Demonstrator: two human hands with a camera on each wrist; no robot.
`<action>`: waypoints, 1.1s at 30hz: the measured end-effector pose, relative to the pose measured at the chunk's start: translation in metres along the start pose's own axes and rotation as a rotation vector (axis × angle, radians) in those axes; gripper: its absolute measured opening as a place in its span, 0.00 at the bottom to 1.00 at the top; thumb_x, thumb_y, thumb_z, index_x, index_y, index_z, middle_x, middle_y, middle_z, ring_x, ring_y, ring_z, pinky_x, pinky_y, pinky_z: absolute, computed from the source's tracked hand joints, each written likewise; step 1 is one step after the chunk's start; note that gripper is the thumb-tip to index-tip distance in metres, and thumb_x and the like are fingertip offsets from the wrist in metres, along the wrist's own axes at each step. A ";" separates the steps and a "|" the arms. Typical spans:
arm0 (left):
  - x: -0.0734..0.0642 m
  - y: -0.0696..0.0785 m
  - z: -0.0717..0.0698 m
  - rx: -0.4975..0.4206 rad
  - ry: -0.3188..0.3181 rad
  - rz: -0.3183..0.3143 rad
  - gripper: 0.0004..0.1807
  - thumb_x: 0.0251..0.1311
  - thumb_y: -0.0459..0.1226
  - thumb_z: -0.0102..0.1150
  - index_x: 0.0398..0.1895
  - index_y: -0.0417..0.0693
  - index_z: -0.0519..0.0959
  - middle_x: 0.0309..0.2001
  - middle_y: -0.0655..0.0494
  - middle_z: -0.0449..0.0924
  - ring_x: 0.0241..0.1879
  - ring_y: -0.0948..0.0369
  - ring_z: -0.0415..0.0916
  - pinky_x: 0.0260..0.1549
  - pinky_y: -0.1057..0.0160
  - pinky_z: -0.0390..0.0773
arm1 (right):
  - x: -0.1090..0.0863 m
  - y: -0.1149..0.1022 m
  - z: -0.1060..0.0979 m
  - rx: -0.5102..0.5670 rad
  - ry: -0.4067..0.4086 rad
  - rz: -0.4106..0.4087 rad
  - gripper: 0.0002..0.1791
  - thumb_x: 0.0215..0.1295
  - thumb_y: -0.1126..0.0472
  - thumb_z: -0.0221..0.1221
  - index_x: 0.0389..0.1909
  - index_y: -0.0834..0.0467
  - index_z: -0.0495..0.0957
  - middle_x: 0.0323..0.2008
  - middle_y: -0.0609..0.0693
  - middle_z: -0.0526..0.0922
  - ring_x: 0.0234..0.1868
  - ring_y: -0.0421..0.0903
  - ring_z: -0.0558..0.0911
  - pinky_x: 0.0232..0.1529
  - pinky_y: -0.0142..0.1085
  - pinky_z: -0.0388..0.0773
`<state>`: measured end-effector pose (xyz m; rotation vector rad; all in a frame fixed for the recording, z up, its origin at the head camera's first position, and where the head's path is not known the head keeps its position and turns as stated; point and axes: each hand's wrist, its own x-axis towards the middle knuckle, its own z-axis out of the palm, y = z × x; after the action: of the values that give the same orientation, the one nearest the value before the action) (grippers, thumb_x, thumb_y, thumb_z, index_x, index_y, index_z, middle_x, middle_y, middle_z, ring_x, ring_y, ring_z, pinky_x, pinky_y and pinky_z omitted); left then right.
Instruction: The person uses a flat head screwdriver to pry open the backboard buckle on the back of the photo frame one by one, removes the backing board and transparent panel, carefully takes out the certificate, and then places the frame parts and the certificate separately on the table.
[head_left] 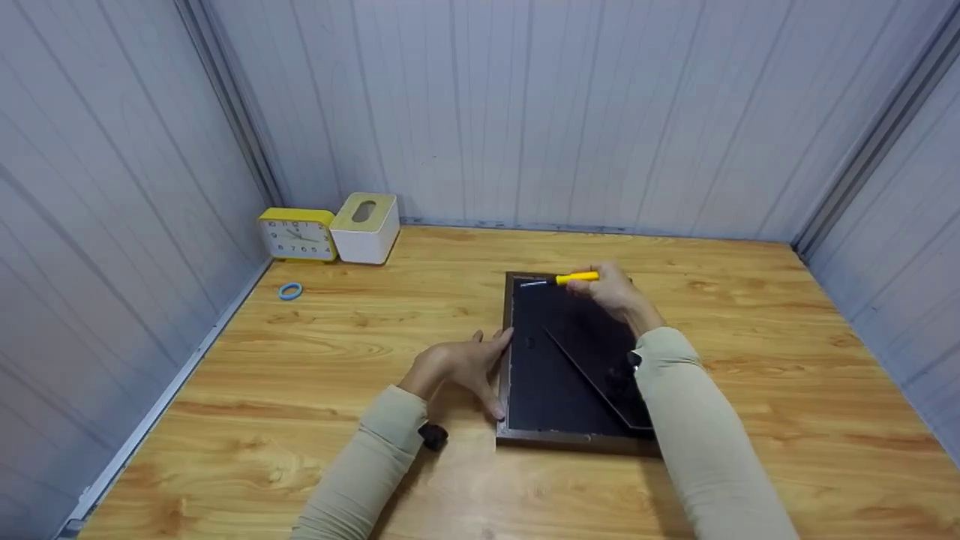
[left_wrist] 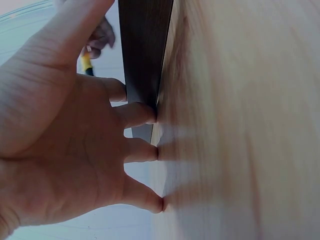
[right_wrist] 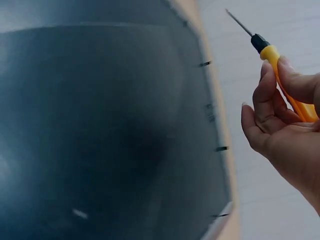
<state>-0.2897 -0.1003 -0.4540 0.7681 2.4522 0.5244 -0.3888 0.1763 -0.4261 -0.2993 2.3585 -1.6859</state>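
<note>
The thumb and curled fingers (right_wrist: 267, 92) of the right hand (head_left: 616, 291) pinch a yellow screwdriver (head_left: 578, 278). Its black collar and thin metal shaft point leftward, over the far left corner of a brown frame (head_left: 577, 440); whether the tip touches the frame, I cannot tell. The left hand (head_left: 466, 369) has its fingers spread and nearly straight against the frame's left side, with some fingertips meeting the table (head_left: 300, 360) in the left wrist view.

The frame lies flat on the table in front of the person, its black backing (head_left: 544, 382) facing up. On that backing sits a black flap (head_left: 592, 341) with a slanting edge, partly covered by the right forearm. Small dark tabs (right_wrist: 221, 148) line one border of the backing in the right wrist view.

Pale sleeves (head_left: 367, 461) cover both forearms. Well apart, toward the table's far left corner, a light blue ring (head_left: 290, 291) lies in front of a yellow clock (head_left: 298, 238), and a white tissue box (head_left: 364, 247) with a wood-toned top stands just beside the clock. Pale panelled walls (head_left: 487, 112) surround the table's far and side edges.
</note>
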 end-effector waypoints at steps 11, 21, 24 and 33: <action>0.003 0.002 -0.004 0.013 -0.009 0.008 0.80 0.37 0.59 0.80 0.81 0.49 0.29 0.80 0.44 0.32 0.76 0.39 0.29 0.72 0.43 0.45 | 0.008 0.017 0.013 -0.081 0.050 0.045 0.18 0.72 0.70 0.57 0.59 0.73 0.73 0.52 0.67 0.80 0.52 0.59 0.80 0.56 0.48 0.77; 0.012 -0.013 -0.025 -0.193 0.080 -0.057 0.73 0.42 0.59 0.77 0.82 0.60 0.32 0.81 0.50 0.35 0.78 0.50 0.33 0.74 0.50 0.40 | 0.009 0.024 0.011 -0.117 0.016 0.035 0.20 0.71 0.68 0.59 0.60 0.72 0.73 0.50 0.66 0.81 0.48 0.55 0.83 0.51 0.42 0.80; 0.019 -0.016 -0.026 -0.246 0.042 -0.070 0.74 0.39 0.57 0.78 0.81 0.69 0.31 0.81 0.55 0.36 0.78 0.52 0.34 0.74 0.50 0.41 | 0.010 0.025 0.008 -0.149 0.002 0.033 0.20 0.69 0.67 0.61 0.59 0.73 0.74 0.49 0.65 0.81 0.44 0.54 0.84 0.49 0.42 0.81; 0.029 -0.015 -0.031 -0.076 -0.034 -0.077 0.70 0.42 0.56 0.80 0.82 0.64 0.39 0.81 0.50 0.32 0.78 0.47 0.34 0.73 0.47 0.45 | 0.013 0.029 0.007 -0.236 -0.017 -0.014 0.19 0.68 0.66 0.63 0.56 0.72 0.76 0.44 0.63 0.83 0.40 0.53 0.83 0.46 0.44 0.80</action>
<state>-0.3346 -0.1002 -0.4470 0.6445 2.4049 0.5668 -0.4004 0.1755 -0.4560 -0.3692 2.5498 -1.4048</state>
